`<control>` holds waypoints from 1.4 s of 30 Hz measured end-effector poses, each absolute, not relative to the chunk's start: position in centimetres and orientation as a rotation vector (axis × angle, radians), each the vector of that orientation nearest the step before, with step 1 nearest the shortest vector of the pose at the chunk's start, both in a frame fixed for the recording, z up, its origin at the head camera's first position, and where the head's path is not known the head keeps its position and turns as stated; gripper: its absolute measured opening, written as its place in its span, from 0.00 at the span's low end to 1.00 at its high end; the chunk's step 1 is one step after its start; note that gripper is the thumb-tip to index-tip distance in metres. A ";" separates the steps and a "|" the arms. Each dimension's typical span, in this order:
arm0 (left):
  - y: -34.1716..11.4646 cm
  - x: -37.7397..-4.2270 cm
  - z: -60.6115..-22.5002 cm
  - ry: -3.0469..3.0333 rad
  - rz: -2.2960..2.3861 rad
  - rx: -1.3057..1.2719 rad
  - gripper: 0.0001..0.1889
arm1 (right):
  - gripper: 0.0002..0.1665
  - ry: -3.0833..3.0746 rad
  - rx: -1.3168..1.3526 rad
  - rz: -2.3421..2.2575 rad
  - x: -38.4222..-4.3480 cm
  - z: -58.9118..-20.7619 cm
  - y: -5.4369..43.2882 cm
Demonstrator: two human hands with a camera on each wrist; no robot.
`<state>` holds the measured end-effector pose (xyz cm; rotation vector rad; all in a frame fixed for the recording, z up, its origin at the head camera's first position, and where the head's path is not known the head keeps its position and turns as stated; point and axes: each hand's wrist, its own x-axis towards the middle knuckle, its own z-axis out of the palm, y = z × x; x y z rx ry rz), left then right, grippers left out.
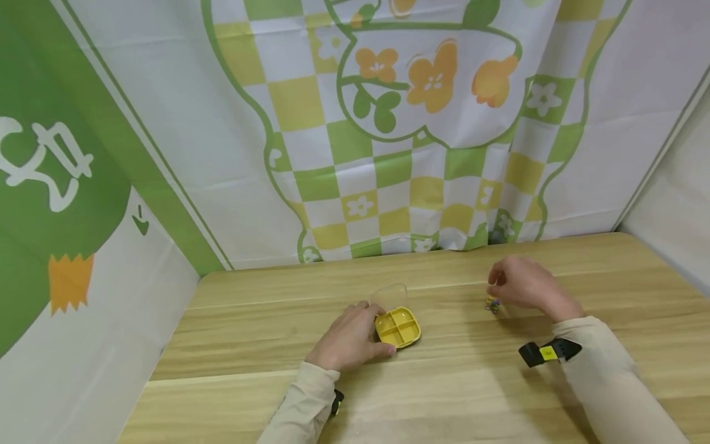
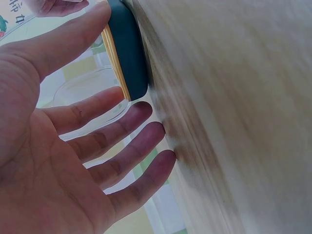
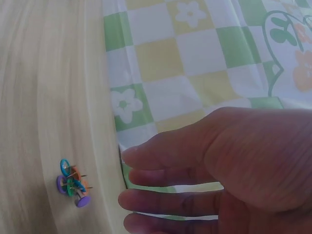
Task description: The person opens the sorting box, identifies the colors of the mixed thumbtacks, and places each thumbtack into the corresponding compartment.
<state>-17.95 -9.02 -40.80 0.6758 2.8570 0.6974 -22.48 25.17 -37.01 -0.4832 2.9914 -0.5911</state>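
A small pill box [image 1: 398,327], yellow inside with four compartments, sits on the table with its clear lid [image 1: 390,297] raised at the back. Its outer side shows dark teal in the left wrist view. My left hand [image 1: 355,338] holds it at the left, thumb at the near edge and index finger at the far one; the other fingers spread past it. A little pile of coloured thumbtacks [image 3: 73,184] lies on the wood at the right, points sticking out. Just above and beside that pile hovers my right hand [image 1: 527,285], and no tack shows between its fingers.
The wooden table [image 1: 249,345] ends at a hanging cloth [image 1: 355,185] with green and yellow checks. A white and green panel [image 1: 138,246] stands along the left side. Both wrists wear black straps.
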 end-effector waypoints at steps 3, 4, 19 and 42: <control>-9.0 -18.0 -40.7 2.855 0.704 0.666 0.36 | 0.08 2.975 -0.468 -0.574 -22.6 -37.1 25.4; -8.9 -18.0 -40.7 2.856 0.705 0.664 0.36 | 0.08 2.969 -0.462 -0.566 -22.7 -37.2 25.5; -8.9 -18.1 -40.6 2.854 0.691 0.678 0.37 | 0.02 2.912 -0.410 -0.515 -22.9 -37.7 26.1; -8.9 -18.0 -40.6 2.849 0.695 0.659 0.37 | 0.02 2.902 -0.405 -0.512 -22.8 -38.0 26.3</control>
